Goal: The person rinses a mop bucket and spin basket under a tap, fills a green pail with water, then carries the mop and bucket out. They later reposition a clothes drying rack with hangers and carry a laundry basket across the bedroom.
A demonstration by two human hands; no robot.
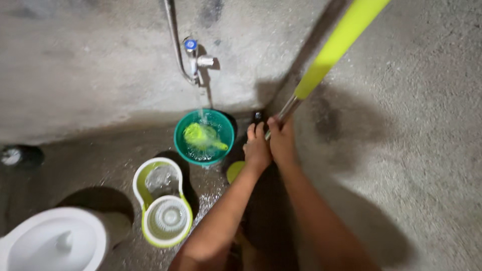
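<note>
Fingers (275, 125) of both hands curl tight round the mop pole (321, 62): stiff, light, probably wet-slick; grip low on the steel.

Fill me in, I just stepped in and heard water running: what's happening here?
A person grips a mop handle with both hands, the left hand beside the right hand, low on its metal shaft. The wall tap runs into a green bucket holding a yellow-green scoop. A mop spin bucket and a white toilet stand nearby.
</note>
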